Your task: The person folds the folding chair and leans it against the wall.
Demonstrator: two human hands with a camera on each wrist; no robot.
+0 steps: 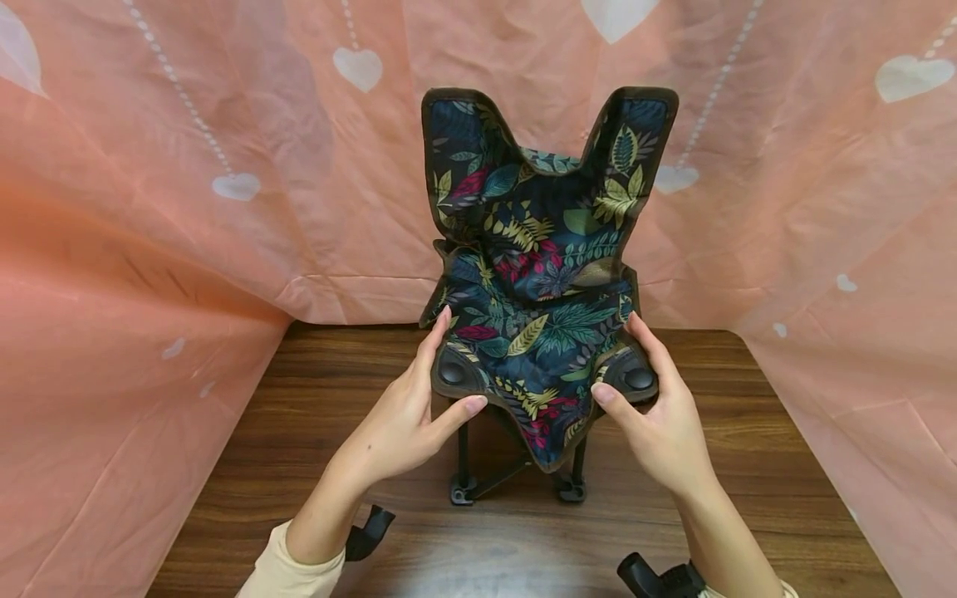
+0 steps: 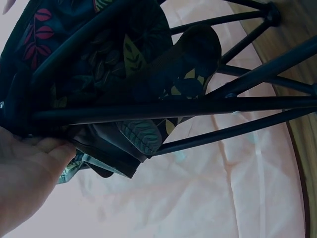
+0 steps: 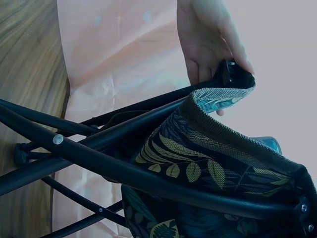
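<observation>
A small folding chair [image 1: 538, 274] with dark leaf-print fabric stands on black legs [image 1: 463, 486] on a wooden table [image 1: 314, 415]. My left hand [image 1: 419, 407] grips the seat's front left corner, thumb on top of the fabric and fingers along its side. My right hand [image 1: 658, 415] holds the front right corner the same way. The left wrist view looks up under the seat, with my left hand [image 2: 25, 183] against the fabric edge and the black frame bars [image 2: 173, 106]. In the right wrist view a hand [image 3: 208, 39] pinches a capped seat corner above the frame tubes [image 3: 99, 158].
A pink cloth backdrop [image 1: 149, 208] with white hearts closes in the table at the back and on both sides. Black wrist mounts [image 1: 370, 531] show at the bottom edge. Bare wood lies to the left and right of the chair.
</observation>
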